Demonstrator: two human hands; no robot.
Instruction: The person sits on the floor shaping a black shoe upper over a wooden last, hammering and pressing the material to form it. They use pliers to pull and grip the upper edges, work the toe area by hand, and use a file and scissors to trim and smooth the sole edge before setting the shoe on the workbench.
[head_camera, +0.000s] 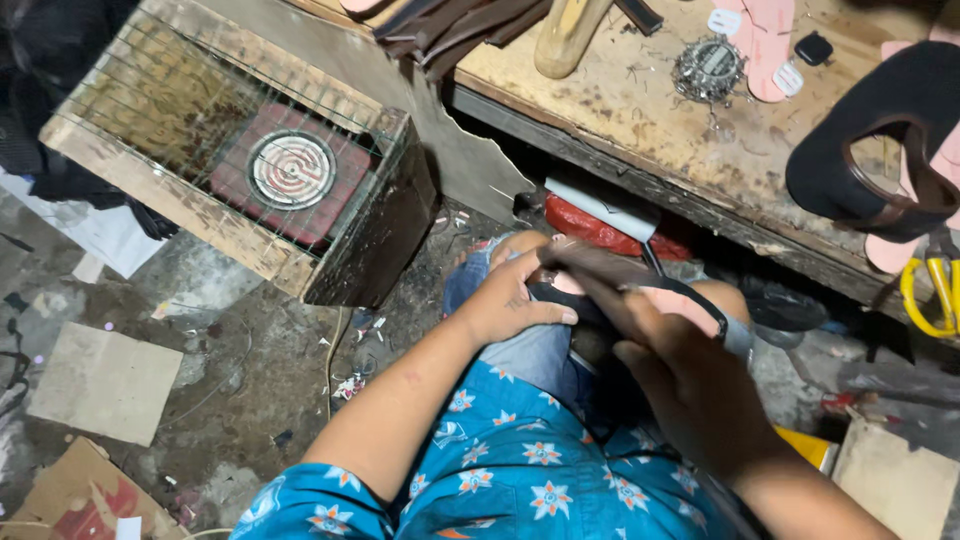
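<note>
from the head camera, looking down over a lap in a blue flowered shirt (520, 470), the left hand (510, 295) is curled closed over the near end of a sandal sole (640, 300), thumb lying across its dark edge and pressing it down on the knee. the sole has a pink face and a black rim, and its long axis runs from the left hand out toward the right and slightly down, so the free end lies toward the right hand (680, 385). that hand is blurred; it seems closed around a slim tool (600, 270) laid across the sole, but i cannot tell the grip for sure. the left hand is the nearer one to the sole's heel end, the right sits beside its far end. above the lap runs a worn wooden workbench (640, 110) carrying a finished black sandal with a brown strap (880, 150), pink cut-out soles (770, 40) and yellow-handled scissors (930, 290). to the left, well apart from the hands, stands a wooden crate with a wire mesh top (200, 150) over a round coil heater (291, 169). cardboard scraps (105, 380) lie on the dirty floor.
</note>
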